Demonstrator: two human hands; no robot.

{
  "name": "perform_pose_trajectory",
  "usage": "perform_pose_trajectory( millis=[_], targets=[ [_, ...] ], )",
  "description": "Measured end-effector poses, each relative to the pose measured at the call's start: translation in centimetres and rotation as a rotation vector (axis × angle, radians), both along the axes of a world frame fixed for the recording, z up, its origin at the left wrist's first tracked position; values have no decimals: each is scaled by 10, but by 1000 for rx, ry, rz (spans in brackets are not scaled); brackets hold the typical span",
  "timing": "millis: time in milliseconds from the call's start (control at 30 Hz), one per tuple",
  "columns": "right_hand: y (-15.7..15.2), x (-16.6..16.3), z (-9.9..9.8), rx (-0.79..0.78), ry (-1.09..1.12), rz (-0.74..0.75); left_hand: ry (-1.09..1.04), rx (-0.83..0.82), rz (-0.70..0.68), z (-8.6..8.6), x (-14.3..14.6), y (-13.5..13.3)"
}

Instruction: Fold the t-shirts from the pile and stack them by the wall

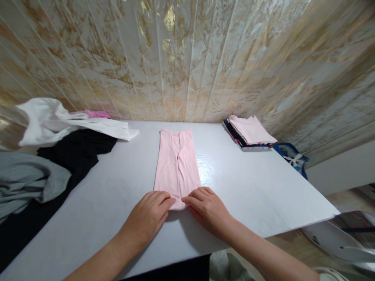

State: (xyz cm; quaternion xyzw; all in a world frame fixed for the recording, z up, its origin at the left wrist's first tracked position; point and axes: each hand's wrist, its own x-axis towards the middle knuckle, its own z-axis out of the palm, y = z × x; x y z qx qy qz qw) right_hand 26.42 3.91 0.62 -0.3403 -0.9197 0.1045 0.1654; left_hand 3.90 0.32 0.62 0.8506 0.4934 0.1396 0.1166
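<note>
A pink garment (176, 162), folded into a long narrow strip, lies on the white table (258, 183) and runs from the wall toward me. My left hand (148, 216) and my right hand (206, 207) rest on its near end, one at each corner. Both hands have their fingers curled over the hem and appear to grip it.
A heap of unfolded clothes covers the table's left side: a white one (58, 123), a black one (79, 150) and a grey one (26, 179). A stack of folded clothes (250, 130) with a pink piece on top sits at the back right. A blue bag (290, 156) hangs beyond the right edge.
</note>
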Motion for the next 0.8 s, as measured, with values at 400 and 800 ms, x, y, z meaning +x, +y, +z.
perform_pose_trajectory(
  millis=[400,800],
  targets=[
    [-3,22,63,-957,96,172,-293,-786,2,61,-6,-19],
    [103,2,73,-900,359,139,-344,-451,23,83,-24,93]
  ],
)
